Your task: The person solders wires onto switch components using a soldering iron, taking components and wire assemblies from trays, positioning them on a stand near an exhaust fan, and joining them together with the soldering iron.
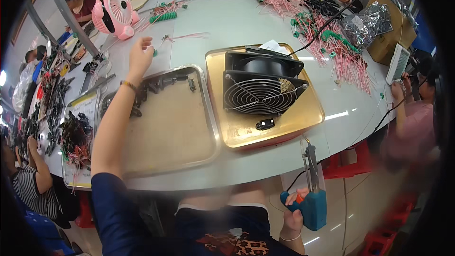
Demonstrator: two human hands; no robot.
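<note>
My right hand (294, 215) grips the handle of a teal soldering gun (315, 208), its thin metal tip pointing up beside the table's near edge. My left arm stretches across a metal tray (213, 135). Beyond its far edge, my left hand (141, 57) is loosely curled with its fingers partly apart. A small green piece (155, 53) shows right beside the fingers; whether they touch it I cannot make out. Just to the right lies a small part with pink-red wires (182, 36). Black parts (166, 80) line the tray's far side, partly behind my forearm.
A black fan with a wire guard (260, 95) stands on a gold tray (237, 137), a small black part (265, 123) before it. Farther back are a pink fan (113, 12) and heaped pink-wired parts (350, 66). A black cable hangs across the right. People sit along both sides.
</note>
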